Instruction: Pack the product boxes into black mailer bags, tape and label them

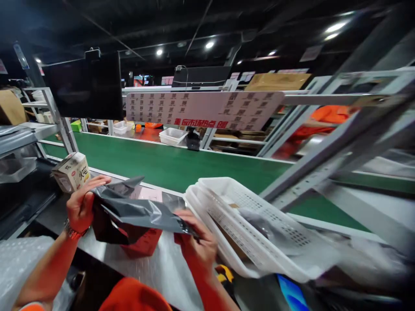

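A dark grey plastic mailer bag (136,211) is stretched between my two hands above the metal bench. My left hand (81,205) is closed on the bag's left edge, thumb bent over it. At the other end, my right hand (197,235) pinches the bag's right corner. Under the bag a red box (145,242) shows in part; the plastic hides its upper side, and I cannot tell whether it is inside the bag. Just beyond my left hand stands a cream carton (73,172) with black characters.
White perforated baskets (227,185), nested and tilted, lie right of my right hand. Behind the bench runs a green conveyor belt (155,162). A phone (292,293) and a yellow-black tool (224,274) are at the lower right. Bubble wrap (26,272) lies left; a slanted metal post (311,160) stands right.
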Tool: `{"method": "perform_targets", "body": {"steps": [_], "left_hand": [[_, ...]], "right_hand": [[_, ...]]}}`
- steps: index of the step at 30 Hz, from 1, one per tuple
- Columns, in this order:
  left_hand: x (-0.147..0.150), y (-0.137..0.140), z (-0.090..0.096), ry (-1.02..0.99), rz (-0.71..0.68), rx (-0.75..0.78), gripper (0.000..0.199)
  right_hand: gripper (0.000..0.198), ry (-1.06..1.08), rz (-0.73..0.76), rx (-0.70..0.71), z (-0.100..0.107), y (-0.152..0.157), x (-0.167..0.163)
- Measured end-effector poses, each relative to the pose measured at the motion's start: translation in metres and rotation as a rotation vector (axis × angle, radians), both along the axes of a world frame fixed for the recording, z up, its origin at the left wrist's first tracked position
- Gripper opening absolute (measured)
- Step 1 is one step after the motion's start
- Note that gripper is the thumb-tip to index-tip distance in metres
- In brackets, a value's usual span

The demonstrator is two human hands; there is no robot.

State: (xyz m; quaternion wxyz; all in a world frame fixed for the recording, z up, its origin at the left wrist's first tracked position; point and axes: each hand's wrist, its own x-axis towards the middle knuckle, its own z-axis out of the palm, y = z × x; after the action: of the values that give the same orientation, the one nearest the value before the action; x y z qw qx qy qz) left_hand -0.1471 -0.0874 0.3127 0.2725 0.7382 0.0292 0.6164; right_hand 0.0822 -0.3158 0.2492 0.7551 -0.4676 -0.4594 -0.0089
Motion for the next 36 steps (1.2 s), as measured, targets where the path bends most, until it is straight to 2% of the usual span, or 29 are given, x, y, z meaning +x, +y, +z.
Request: {"method": "perform_targets", "body": {"steps": [3,5,8,11,13,15,17,19,21,22,24,25,27,30,32,34,36], "left_hand": [[0.002,0.010,0.005,0.082,-0.034,0.209,0.034],[0.006,0.019,0.008,0.135,-0.042,0.275,0.032],[0.017,0.044,0.012,0.189,-0.007,0.266,0.027],[0.032,0.078,0.026,0.222,0.000,0.237,0.027],[0.042,0.098,0.045,0.236,0.003,0.259,0.029],[0.051,0.113,0.074,0.223,0.051,0.314,0.032],[0.059,0.121,0.110,0.173,0.139,0.387,0.037],[0.066,0.128,0.145,0.098,0.243,0.449,0.042],[0.069,0.135,0.166,0.030,0.345,0.480,0.042],[0.069,0.138,0.168,0.009,0.388,0.483,0.040],[0.066,0.141,0.154,0.006,0.443,0.476,0.038],[0.062,0.139,0.139,0.020,0.456,0.454,0.038],[0.054,0.122,0.096,0.056,0.461,0.370,0.036],[0.043,0.068,0.022,0.139,0.414,0.205,0.031],[0.042,0.024,-0.021,0.324,0.303,0.130,0.034],[0.047,-0.010,-0.057,0.537,0.212,0.037,0.046],[0.054,-0.027,-0.086,0.716,0.149,-0.055,0.055]], "right_hand": [[0.020,0.035,-0.160,0.062,0.026,-0.016,0.003],[0.019,-0.038,-0.289,0.098,0.043,-0.017,0.006],[0.021,-0.206,-0.426,0.071,0.065,-0.004,0.022],[0.016,-0.306,-0.449,0.033,0.086,0.015,0.045],[0.009,-0.370,-0.461,0.051,0.107,0.028,0.058],[0.011,-0.447,-0.486,0.092,0.137,0.042,0.067],[0.017,-0.527,-0.484,0.212,0.175,0.055,0.071],[0.018,-0.608,-0.465,0.388,0.211,0.064,0.069],[0.020,-0.716,-0.477,0.512,0.233,0.067,0.061],[0.022,-0.775,-0.491,0.515,0.235,0.065,0.055],[0.028,-0.902,-0.474,0.420,0.218,0.056,0.043],[0.029,-0.962,-0.438,0.345,0.201,0.051,0.038],[0.026,-1.047,-0.329,0.181,0.154,0.044,0.028],[0.024,-1.038,-0.221,0.012,0.077,0.045,0.013],[0.020,-0.989,-0.173,-0.060,0.036,0.049,-0.001],[0.014,-0.961,-0.141,-0.124,0.005,0.051,-0.017],[0.017,-0.957,-0.145,-0.178,-0.017,0.050,-0.032]]}}
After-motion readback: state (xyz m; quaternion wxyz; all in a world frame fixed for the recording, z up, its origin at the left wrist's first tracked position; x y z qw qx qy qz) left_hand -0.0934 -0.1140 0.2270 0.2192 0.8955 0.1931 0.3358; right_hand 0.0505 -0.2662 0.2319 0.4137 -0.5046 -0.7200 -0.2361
